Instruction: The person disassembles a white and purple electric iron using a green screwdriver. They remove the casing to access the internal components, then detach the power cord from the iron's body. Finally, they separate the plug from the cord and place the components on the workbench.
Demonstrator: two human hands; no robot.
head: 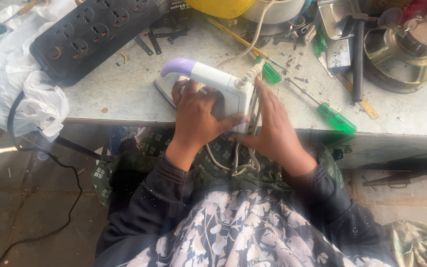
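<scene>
Covering iron (pixel 208 81), left hand (pixel 197 116), right hand (pixel 273 123).

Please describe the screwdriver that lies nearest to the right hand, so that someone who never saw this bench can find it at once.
Start at the white clothes iron held at the front edge of the grey workbench. Just beyond the right hand lies a screwdriver, slanted, its thin metal shaft pointing away. Its handle is clear green and nearest the bench edge; the other green-handled one sits beside the iron's cord.
</scene>
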